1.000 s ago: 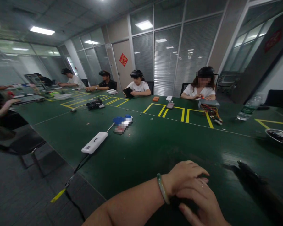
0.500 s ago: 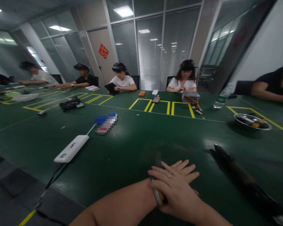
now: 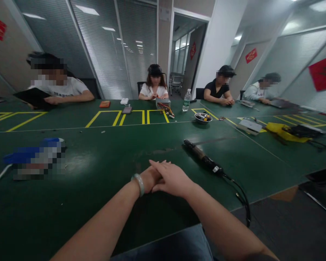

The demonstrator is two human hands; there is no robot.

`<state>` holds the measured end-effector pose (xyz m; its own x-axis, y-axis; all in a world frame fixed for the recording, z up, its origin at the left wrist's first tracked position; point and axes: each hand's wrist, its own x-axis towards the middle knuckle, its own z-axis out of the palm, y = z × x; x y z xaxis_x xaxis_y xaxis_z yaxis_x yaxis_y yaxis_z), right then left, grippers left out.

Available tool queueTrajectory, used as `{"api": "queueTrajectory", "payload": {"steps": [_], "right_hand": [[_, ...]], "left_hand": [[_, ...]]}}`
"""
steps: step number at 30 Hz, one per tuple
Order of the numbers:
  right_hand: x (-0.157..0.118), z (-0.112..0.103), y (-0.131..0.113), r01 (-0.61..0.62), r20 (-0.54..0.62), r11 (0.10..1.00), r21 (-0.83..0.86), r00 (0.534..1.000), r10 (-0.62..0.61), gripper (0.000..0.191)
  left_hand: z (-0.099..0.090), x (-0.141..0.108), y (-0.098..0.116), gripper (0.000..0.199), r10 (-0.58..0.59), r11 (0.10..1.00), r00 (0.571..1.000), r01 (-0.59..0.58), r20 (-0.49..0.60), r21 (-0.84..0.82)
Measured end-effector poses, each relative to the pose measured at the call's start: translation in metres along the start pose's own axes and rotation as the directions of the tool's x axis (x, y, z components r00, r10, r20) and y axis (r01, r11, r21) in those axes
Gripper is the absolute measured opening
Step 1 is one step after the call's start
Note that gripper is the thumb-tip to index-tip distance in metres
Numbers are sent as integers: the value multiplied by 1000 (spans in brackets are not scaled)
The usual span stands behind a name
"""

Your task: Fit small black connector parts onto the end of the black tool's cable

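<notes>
My left hand (image 3: 150, 178) is over the green table (image 3: 119, 152), with a pale green bangle (image 3: 139, 184) at its wrist. Across the back of it lies my right hand (image 3: 176, 179), its index finger stretched out and its thumb apart. Most of my left fingers are hidden beneath; only small tips show past the right hand. Neither hand holds an object. To the right of them lies a black, stick-shaped tool with a cable (image 3: 203, 156), which looks like an electric screwdriver. My hands do not touch it.
Blurred blue and white items (image 3: 40, 156) lie at left. Across the table are a water bottle (image 3: 187, 100), a metal bowl (image 3: 203, 121) of small parts and a grey box with coloured wires (image 3: 163, 104) before a seated person. Other people sit around; a yellow bag (image 3: 284, 132) lies right.
The view has swung to the right, bringing the cabled tool and the right side of the table into sight. My right hand has slid forward over my left fingers, which were spread before.
</notes>
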<state>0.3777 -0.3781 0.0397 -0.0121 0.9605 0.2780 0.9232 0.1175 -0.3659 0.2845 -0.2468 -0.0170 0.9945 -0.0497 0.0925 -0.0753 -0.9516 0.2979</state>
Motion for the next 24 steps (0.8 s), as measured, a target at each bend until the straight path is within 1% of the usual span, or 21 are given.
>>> {"api": "queueTrajectory", "payload": {"steps": [1,2,3,4,5,6,7,8,9,11,12,14,16,20,22,24], "right_hand": [[-15,-9,5,-64,-63,997,-35,996,61,75],[-32,-18,12,-146,-149,987,-73,980,134,66],[-51,-28,21,-243,-246,964,-107,946,211,58],[-72,-37,31,-350,-350,927,-132,892,286,52],[-94,-46,44,-456,-440,877,-152,826,353,49],[-115,-53,57,-548,-504,820,-167,762,407,49],[-136,-58,70,-619,-539,764,-180,712,450,51],[-154,-62,83,-666,-547,721,-192,683,484,56],[-170,-64,94,-695,-537,690,-202,668,515,61],[-191,-64,109,-725,-484,652,-222,663,572,69],[-196,-63,112,-732,-455,641,-232,664,593,69],[-195,-59,113,-737,-410,627,-252,668,621,67],[-185,-55,109,-741,-392,615,-268,667,633,61],[-159,-49,104,-765,-381,580,-282,644,664,53],[-152,-49,107,-759,-362,588,-279,651,667,53],[-149,-54,116,-757,-346,600,-260,653,674,51]], "left_hand": [[-6,-5,-4,59,14,1000,1000,-14,9,-19],[-9,-8,-7,55,3,999,1000,-3,8,-46],[-11,-9,-7,52,-8,996,1000,9,13,-90],[-12,-8,-6,51,-24,992,1000,25,15,-126],[-12,-7,-5,50,-38,986,999,41,16,-159],[-12,-5,-3,49,-48,982,999,51,18,-184],[-12,-4,-2,48,-55,979,998,57,15,-198],[-11,-3,-1,48,-63,976,998,64,10,-207],[-11,-3,-1,47,-70,974,998,69,5,-215],[-12,-4,-1,47,-82,969,997,80,-1,-233],[-13,-5,-2,47,-86,966,996,83,-2,-244],[-14,-6,-2,47,-106,957,994,99,-11,-274],[-15,-8,-3,48,-143,942,989,129,-23,-309],[-15,-11,-4,51,-216,915,976,195,-22,-353],[-16,-17,-5,51,-230,913,973,207,-25,-350],[-19,-25,-7,51,-213,923,977,192,-28,-332]]}}
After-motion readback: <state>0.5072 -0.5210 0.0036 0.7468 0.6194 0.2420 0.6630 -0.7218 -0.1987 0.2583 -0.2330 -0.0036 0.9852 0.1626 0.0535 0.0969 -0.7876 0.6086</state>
